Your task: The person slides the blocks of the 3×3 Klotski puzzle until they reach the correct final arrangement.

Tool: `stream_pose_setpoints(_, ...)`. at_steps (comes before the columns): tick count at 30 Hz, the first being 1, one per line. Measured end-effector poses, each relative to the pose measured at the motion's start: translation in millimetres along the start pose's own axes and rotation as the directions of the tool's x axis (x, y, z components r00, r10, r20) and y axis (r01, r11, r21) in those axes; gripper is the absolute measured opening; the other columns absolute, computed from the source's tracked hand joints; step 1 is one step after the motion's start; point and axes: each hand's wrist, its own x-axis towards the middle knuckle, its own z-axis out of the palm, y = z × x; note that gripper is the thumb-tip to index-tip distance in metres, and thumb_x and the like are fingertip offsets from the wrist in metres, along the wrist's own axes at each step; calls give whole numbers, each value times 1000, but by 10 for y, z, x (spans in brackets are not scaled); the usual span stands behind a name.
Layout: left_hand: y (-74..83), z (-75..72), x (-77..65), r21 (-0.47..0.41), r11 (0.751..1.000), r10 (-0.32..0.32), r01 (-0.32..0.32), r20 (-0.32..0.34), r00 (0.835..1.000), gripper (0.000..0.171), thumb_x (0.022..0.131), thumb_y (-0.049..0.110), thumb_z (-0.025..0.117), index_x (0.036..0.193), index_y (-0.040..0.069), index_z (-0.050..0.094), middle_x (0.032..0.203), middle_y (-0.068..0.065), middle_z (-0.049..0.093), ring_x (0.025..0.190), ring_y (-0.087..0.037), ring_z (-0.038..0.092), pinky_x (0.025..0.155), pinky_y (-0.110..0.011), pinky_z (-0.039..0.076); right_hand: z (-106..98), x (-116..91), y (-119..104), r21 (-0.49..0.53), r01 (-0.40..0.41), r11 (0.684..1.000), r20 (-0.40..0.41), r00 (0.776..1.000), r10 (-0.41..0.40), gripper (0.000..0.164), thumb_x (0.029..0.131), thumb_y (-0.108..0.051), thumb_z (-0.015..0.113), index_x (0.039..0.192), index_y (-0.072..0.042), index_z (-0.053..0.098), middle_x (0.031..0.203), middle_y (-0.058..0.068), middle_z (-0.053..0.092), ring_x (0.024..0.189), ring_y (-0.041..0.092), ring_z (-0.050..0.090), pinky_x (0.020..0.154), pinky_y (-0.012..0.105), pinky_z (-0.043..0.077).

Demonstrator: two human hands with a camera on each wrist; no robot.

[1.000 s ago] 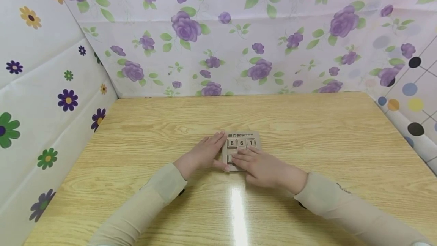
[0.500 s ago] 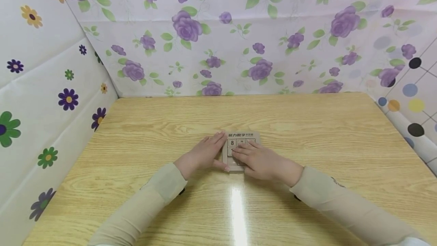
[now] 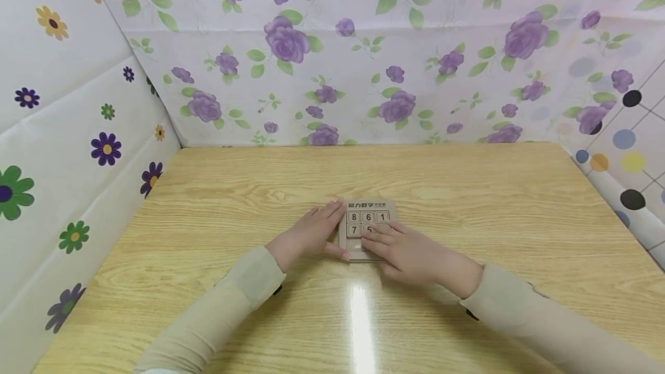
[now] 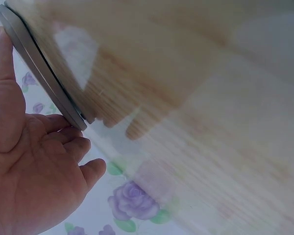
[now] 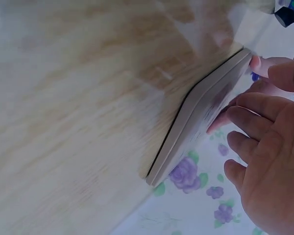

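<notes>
A flat number slide puzzle (image 3: 343, 241) lies on the table, with dark characters along its far edge. Its top row reads 8, 6, 1; below come 7 (image 3: 354, 229) and a 5 partly under fingertips. The bottom-left slot shows no tile. My left hand (image 3: 310, 235) holds the puzzle's left side, thumb at the near corner and fingers at the far one; the left wrist view shows this hand (image 4: 39, 156) against the frame's edge. My right hand (image 3: 407, 250) rests extended fingers over the right-hand tiles, hiding several. In the right wrist view its fingers (image 5: 250, 122) are close to the puzzle face.
The wood-grain table (image 3: 234, 189) spreads around the puzzle, with a glare streak in front. A purple-flowered sheet (image 3: 332, 74) hangs behind. Flowered cloth (image 3: 62, 160) stands on the left, and a dotted, lined covering (image 3: 623, 160) on the right.
The 7 tile slid up from the bottom-left slot to the middle row. My right hand moved away with it, then drew back right, uncovering 6 and 1. My left hand stayed put.
</notes>
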Motion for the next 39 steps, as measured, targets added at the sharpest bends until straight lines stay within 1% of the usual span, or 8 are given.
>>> stream_pose_setpoints(4, -1, 10, 11, -4, 1000, -5, 5, 1, 1000, 112, 74, 62, 67, 152, 4, 12, 160, -12, 7, 147, -26, 8, 120, -47, 13, 34, -63, 8, -8, -3, 1000, -4, 1000, 3, 53, 93, -24, 48, 141, -2, 45, 147, 13, 43, 140, 30, 32, 117, 49, 22)
stream_pose_setpoints(10, -3, 15, 12, -6, 1000, -16, 16, 8, 1000, 112, 74, 63, 66, 153, 5, 11, 160, -10, 6, 148, -24, 8, 120, -45, 12, 70, -120, 24, 8, -12, 1000, -5, 1000, 12, 52, 92, -23, 48, 139, -1, 46, 146, 14, 43, 140, 31, 33, 117, 50, 22)
stream_pose_setpoints(18, -3, 4, 9, 0, 1000, -10, 10, 5, 1000, 112, 74, 63, 66, 153, 5, 13, 160, -10, 7, 147, -25, 9, 120, -45, 13, 78, -59, -13, -4, -9, 1000, 3, 1000, 9, 52, 93, -25, 48, 141, -3, 45, 148, 11, 42, 140, 29, 32, 117, 48, 23)
stream_pose_setpoints(22, -7, 6, 15, -1, 1000, -9, 9, 10, 1000, 111, 74, 62, 67, 153, 5, 12, 160, -10, 7, 147, -26, 9, 120, -45, 13, 76, 1, -51, 6, -7, 1000, 12, 1000, 7, 53, 94, -26, 47, 142, -4, 44, 149, 10, 40, 141, 29, 31, 118, 47, 21)
stream_pose_setpoints(29, 3, -3, -2, -17, 1000, -5, 6, 5, 1000, 110, 75, 60, 68, 153, 4, 12, 160, -11, 7, 147, -26, 9, 120, -46, 12, 85, 71, -95, 8, 8, 1000, -2, 1000, -8, 53, 95, -28, 47, 142, -4, 43, 150, 10, 39, 142, 28, 30, 119, 46, 19)
stream_pose_setpoints(34, 6, -7, -4, -12, 1000, -2, 2, -1, 1000, 111, 75, 60, 68, 152, 4, 12, 160, -11, 7, 147, -26, 9, 120, -46, 13, 86, 55, -86, -1, 11, 1000, 0, 1000, -11, 53, 96, -28, 46, 143, -3, 42, 150, 10, 38, 142, 29, 30, 119, 46, 19)
stream_pose_setpoints(39, 2, 4, 1, -7, 1000, -4, 4, 5, 1000, 111, 74, 61, 68, 152, 4, 13, 160, -11, 7, 147, -26, 8, 120, -46, 14, 77, -22, -56, 12, 4, 1000, -3, 1000, -4, 53, 95, -26, 47, 142, -3, 42, 150, 11, 39, 141, 31, 30, 117, 48, 22)
